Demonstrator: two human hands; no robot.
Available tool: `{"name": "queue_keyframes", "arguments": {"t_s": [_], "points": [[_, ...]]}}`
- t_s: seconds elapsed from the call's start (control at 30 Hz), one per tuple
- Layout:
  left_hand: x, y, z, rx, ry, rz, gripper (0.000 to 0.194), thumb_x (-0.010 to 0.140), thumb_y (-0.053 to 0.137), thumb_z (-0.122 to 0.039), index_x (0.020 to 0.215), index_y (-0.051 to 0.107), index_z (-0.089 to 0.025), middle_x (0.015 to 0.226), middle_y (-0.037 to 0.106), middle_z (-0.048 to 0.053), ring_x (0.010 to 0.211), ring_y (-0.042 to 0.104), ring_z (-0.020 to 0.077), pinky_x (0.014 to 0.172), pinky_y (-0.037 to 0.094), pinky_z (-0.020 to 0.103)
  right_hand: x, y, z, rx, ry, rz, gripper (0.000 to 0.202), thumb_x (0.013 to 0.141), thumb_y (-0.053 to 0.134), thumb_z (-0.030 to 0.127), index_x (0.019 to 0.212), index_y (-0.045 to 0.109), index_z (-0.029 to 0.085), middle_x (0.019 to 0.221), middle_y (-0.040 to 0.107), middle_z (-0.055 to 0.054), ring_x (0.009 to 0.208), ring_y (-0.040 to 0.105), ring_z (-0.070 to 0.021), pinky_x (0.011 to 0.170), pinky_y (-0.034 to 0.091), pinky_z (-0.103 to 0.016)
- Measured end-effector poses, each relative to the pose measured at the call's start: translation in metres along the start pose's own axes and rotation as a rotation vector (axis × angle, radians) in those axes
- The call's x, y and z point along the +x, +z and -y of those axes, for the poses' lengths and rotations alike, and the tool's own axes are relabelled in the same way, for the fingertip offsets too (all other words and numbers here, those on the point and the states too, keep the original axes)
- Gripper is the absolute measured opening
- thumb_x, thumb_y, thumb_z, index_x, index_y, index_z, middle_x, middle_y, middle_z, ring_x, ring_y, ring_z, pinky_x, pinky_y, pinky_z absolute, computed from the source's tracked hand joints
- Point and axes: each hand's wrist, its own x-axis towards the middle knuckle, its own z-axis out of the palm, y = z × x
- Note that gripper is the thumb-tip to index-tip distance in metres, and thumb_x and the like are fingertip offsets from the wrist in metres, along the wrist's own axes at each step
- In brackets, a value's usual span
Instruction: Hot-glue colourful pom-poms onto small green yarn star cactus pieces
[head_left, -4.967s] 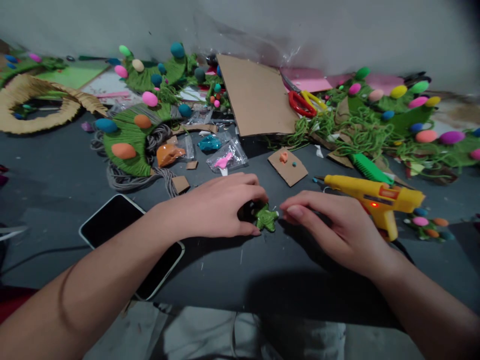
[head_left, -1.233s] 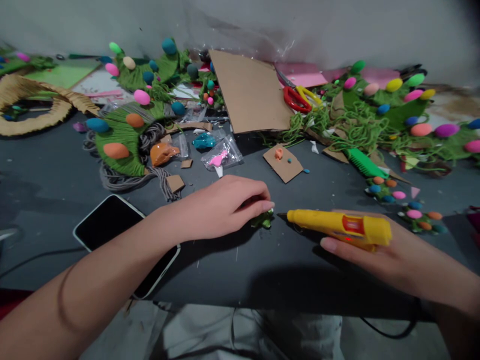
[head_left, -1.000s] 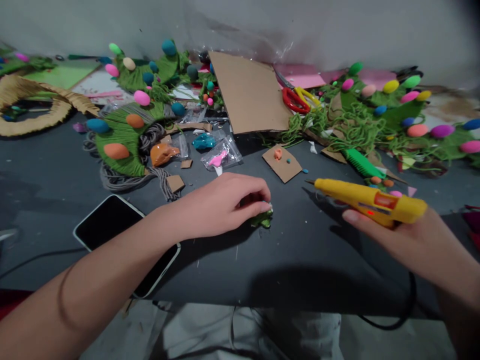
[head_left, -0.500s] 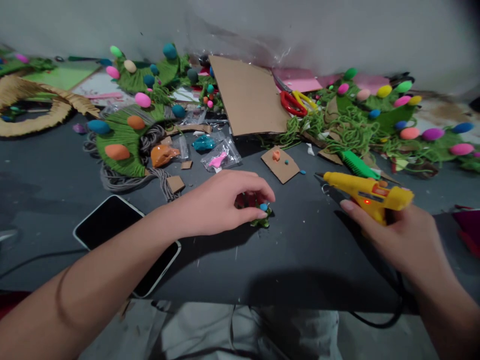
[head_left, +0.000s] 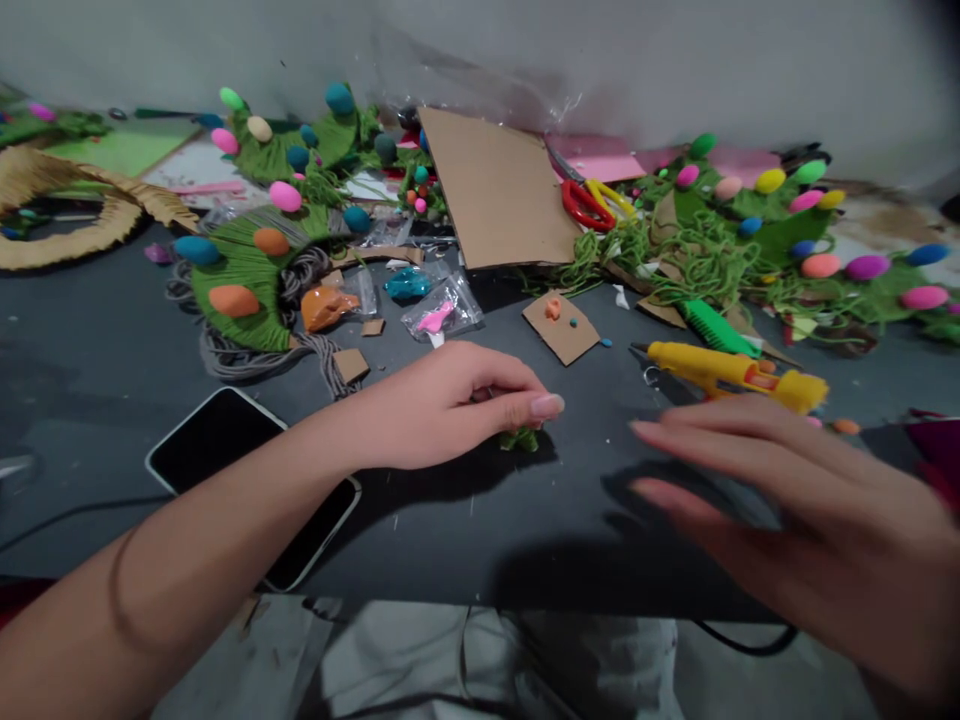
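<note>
Near the middle of the dark table, my left hand [head_left: 457, 405] is closed over a small green piece [head_left: 520, 438], thumb and fingers pressed together above it. The blue bit on that piece is hidden now. My right hand [head_left: 795, 500] is empty, its fingers spread and slightly blurred. Just beyond it the yellow glue gun [head_left: 720, 368] lies on the table with its nozzle to the left. A cardboard scrap [head_left: 564, 328] bearing an orange lump and a tiny teal ball lies beyond my left hand.
A phone [head_left: 214, 440] lies partly under my left forearm. Green yarn-wrapped shapes [head_left: 244, 275] with coloured balls, small bags of clay [head_left: 442, 315], a cardboard sheet [head_left: 502, 195], red-and-yellow scissors [head_left: 589, 208] and a green comb-like piece [head_left: 716, 330] line the back.
My right hand has let go of the glue gun and moved toward me, fingers open. The thumb and fingers of my left hand have closed over the green piece, covering its blue bit.
</note>
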Motion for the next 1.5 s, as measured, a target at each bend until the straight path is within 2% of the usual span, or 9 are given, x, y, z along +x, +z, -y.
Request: {"name": "queue_keyframes", "arguments": {"t_s": [0.07, 0.13, 0.23, 0.4, 0.63, 0.77, 0.93, 1.27, 1.5], "points": [[0.001, 0.000, 0.001, -0.039, -0.001, 0.026, 0.037, 0.101, 0.057, -0.048, 0.090, 0.074, -0.016, 0.083, 0.070, 0.003, 0.077, 0.061, 0.0139, 0.070, 0.049, 0.024, 0.034, 0.021, 0.007, -0.007, -0.122, 0.075, 0.032, 0.093, 0.073, 0.030, 0.123, 0.068, 0.024, 0.112, 0.073, -0.006, 0.099, 0.070, -0.0179, 0.088, 0.055, -0.028], [0.002, 0.000, 0.003, -0.072, -0.010, 0.037, 0.037, 0.100, 0.058, -0.048, 0.090, 0.074, -0.016, 0.080, 0.068, 0.002, 0.074, 0.058, 0.0130, 0.064, 0.046, 0.023, 0.059, 0.036, 0.009, 0.025, -0.157, 0.128, 0.025, 0.096, 0.069, 0.034, 0.116, 0.069, 0.021, 0.110, 0.073, -0.006, 0.096, 0.070, -0.0174, 0.084, 0.056, -0.027], [0.003, 0.000, 0.005, -0.108, -0.019, 0.016, 0.036, 0.100, 0.059, -0.048, 0.089, 0.073, -0.016, 0.076, 0.066, 0.001, 0.071, 0.056, 0.0118, 0.062, 0.044, 0.022, 0.072, 0.043, 0.007, 0.078, -0.141, 0.112, 0.016, 0.098, 0.066, 0.032, 0.109, 0.069, 0.021, 0.105, 0.074, -0.005, 0.091, 0.070, -0.0160, 0.082, 0.055, -0.027], [0.001, -0.005, 0.004, -0.095, -0.025, 0.008, 0.037, 0.100, 0.058, -0.047, 0.082, 0.071, -0.018, 0.073, 0.066, 0.000, 0.069, 0.058, 0.0114, 0.062, 0.044, 0.021, 0.062, 0.043, -0.002, 0.185, -0.074, 0.105, 0.007, 0.097, 0.065, 0.024, 0.103, 0.069, 0.025, 0.097, 0.075, -0.002, 0.087, 0.070, -0.0157, 0.080, 0.056, -0.029], [0.001, -0.015, 0.002, 0.255, -0.098, -0.109, 0.027, 0.096, 0.063, -0.043, 0.096, 0.075, -0.020, 0.080, 0.071, 0.000, 0.067, 0.057, 0.0115, 0.059, 0.041, 0.023, 0.056, 0.048, -0.021, 0.334, 0.177, 0.131, 0.020, 0.092, 0.071, 0.030, 0.111, 0.070, 0.022, 0.102, 0.076, -0.002, 0.083, 0.072, -0.0150, 0.077, 0.059, -0.027], [0.000, -0.015, 0.007, 0.440, -0.137, -0.052, 0.035, 0.086, 0.071, -0.054, 0.098, 0.073, -0.021, 0.086, 0.070, 0.001, 0.072, 0.059, 0.0147, 0.060, 0.039, 0.026, 0.054, 0.052, -0.026, 0.322, 0.055, 0.257, 0.014, 0.096, 0.067, 0.028, 0.107, 0.073, 0.023, 0.106, 0.075, -0.005, 0.093, 0.070, -0.0185, 0.082, 0.057, -0.031], [-0.001, -0.011, 0.012, 0.594, -0.146, -0.004, 0.051, 0.076, 0.076, -0.066, 0.105, 0.068, -0.024, 0.096, 0.069, 0.000, 0.083, 0.062, 0.0186, 0.061, 0.034, 0.028, 0.054, 0.061, -0.032, 0.353, -0.010, 0.278, 0.017, 0.097, 0.066, 0.027, 0.109, 0.077, 0.024, 0.109, 0.069, -0.007, 0.098, 0.068, -0.0170, 0.087, 0.055, -0.030], [-0.001, -0.007, 0.017, 0.602, -0.105, -0.014, 0.032, 0.082, 0.073, -0.051, 0.096, 0.065, -0.024, 0.095, 0.066, 0.000, 0.079, 0.060, 0.0169, 0.060, 0.032, 0.029, 0.053, 0.068, -0.037, 0.331, 0.015, 0.271, 0.019, 0.097, 0.066, 0.029, 0.110, 0.079, 0.025, 0.106, 0.068, -0.007, 0.096, 0.067, -0.0177, 0.085, 0.056, -0.031], [-0.002, -0.007, 0.016, 0.594, -0.117, -0.008, 0.031, 0.082, 0.074, -0.050, 0.096, 0.064, -0.025, 0.094, 0.065, -0.002, 0.079, 0.059, 0.0159, 0.061, 0.033, 0.029, 0.053, 0.064, -0.038, 0.330, 0.029, 0.288, 0.022, 0.096, 0.068, 0.031, 0.116, 0.078, 0.026, 0.110, 0.067, -0.007, 0.099, 0.067, -0.0178, 0.088, 0.055, -0.031]]}}
